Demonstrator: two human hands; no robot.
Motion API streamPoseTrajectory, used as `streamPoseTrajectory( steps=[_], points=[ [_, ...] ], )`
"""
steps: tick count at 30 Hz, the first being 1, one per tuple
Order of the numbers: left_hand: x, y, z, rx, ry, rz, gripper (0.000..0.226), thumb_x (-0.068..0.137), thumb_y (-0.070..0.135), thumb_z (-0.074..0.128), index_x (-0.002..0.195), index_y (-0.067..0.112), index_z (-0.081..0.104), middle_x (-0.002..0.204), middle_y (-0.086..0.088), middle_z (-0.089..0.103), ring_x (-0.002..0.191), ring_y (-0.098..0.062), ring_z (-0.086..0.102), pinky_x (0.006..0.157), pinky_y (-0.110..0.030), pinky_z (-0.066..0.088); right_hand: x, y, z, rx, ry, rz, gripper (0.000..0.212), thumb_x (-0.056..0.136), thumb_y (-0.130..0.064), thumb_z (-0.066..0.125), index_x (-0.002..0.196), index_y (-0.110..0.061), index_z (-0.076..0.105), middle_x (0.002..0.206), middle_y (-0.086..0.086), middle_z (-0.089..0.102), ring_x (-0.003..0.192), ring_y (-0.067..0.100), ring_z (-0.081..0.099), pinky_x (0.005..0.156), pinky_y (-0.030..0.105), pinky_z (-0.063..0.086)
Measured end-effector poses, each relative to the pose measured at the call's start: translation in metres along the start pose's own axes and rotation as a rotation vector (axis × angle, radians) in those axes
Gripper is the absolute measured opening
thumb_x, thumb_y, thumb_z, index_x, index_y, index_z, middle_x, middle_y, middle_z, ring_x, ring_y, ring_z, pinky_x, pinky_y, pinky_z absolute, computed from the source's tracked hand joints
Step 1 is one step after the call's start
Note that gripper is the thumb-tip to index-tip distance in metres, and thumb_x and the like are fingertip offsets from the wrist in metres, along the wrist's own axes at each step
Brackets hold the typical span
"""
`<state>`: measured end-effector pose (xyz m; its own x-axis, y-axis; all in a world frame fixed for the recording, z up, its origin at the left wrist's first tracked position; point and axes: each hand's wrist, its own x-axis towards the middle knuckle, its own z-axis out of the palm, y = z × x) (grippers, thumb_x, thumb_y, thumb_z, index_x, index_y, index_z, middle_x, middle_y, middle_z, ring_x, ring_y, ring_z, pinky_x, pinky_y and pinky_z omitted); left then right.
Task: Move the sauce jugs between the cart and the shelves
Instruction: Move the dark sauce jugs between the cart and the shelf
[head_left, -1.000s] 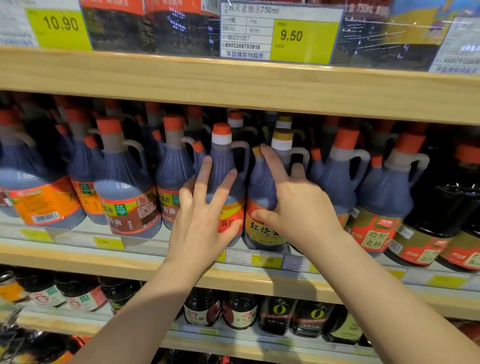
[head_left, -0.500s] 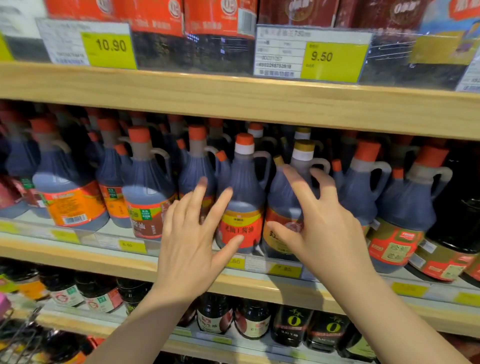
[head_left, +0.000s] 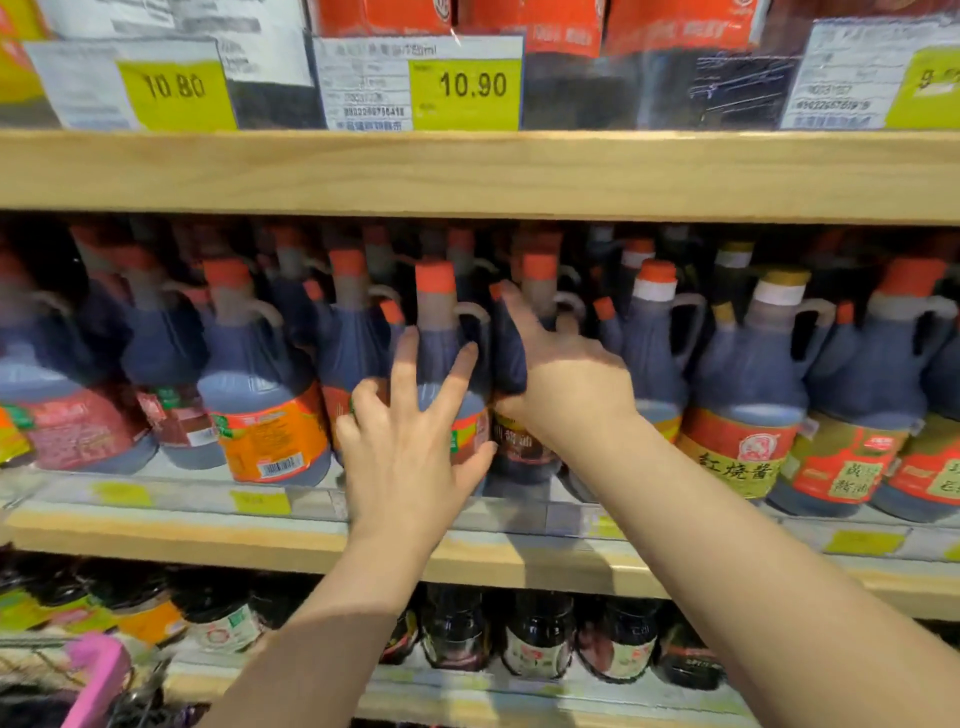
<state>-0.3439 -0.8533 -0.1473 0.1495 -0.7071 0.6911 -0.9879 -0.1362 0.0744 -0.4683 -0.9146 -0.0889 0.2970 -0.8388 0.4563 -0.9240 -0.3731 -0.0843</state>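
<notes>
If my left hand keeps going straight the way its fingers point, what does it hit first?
Probably nothing new: the left hand already looks pressed against the orange-capped jug in the front row. Motion blur makes contact hard to confirm.

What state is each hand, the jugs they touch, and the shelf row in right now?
Left hand: open, fingers spread on a jug.
Right hand: wrapped around a jug's shoulder.
Left jug: upright, capped, on shelf.
Right jug: upright, capped, on shelf.
Middle shelf: packed with upright jugs.
</notes>
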Motion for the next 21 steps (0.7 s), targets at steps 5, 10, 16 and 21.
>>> streamPoseTrajectory(
  steps=[5, 10, 16, 21],
  points=[
    [0.000, -0.004, 0.002, -0.035, -0.039, -0.006, 0.080, 0.069, 0.052, 0.067, 0.141, 0.035, 0.036, 0.151, -0.013, 0.027, 0.083, -0.035, 0.048, 0.065, -0.040, 0.041, 0.009, -0.003, -0.004, -0.041, -0.054, 0.038, 0.086, 0.079, -0.032, 0.064, 0.143, -0.034, 0.008, 0.126, 0.019, 0.046, 0.095, 0.036, 0.062, 0.061, 0.033, 0.033],
    [0.007, -0.006, 0.004, -0.034, -0.067, -0.059, 0.081, 0.067, 0.046, 0.071, 0.140, 0.033, 0.038, 0.147, -0.016, 0.031, 0.080, -0.037, 0.050, 0.064, -0.041, 0.043, 0.000, -0.003, -0.011, -0.079, -0.031, -0.036, 0.083, 0.078, -0.036, 0.062, 0.142, -0.033, 0.009, 0.118, 0.015, 0.051, 0.084, 0.032, 0.063, 0.056, 0.032, 0.036],
    [0.011, -0.008, 0.007, -0.041, -0.064, -0.052, 0.085, 0.062, 0.045, 0.074, 0.139, 0.031, 0.041, 0.147, -0.018, 0.033, 0.079, -0.040, 0.050, 0.064, -0.042, 0.043, -0.014, -0.001, -0.016, -0.132, 0.008, -0.090, 0.090, 0.073, -0.041, 0.066, 0.142, -0.033, 0.009, 0.117, 0.012, 0.052, 0.077, 0.028, 0.064, 0.053, 0.028, 0.034],
    [0.011, -0.009, 0.006, -0.030, -0.056, -0.036, 0.086, 0.062, 0.045, 0.076, 0.140, 0.030, 0.041, 0.145, -0.019, 0.037, 0.079, -0.039, 0.050, 0.062, -0.040, 0.043, -0.016, 0.000, -0.016, -0.137, 0.025, -0.079, 0.095, 0.071, -0.042, 0.068, 0.144, -0.032, 0.008, 0.118, 0.013, 0.050, 0.079, 0.030, 0.064, 0.054, 0.028, 0.034]
  ],
)
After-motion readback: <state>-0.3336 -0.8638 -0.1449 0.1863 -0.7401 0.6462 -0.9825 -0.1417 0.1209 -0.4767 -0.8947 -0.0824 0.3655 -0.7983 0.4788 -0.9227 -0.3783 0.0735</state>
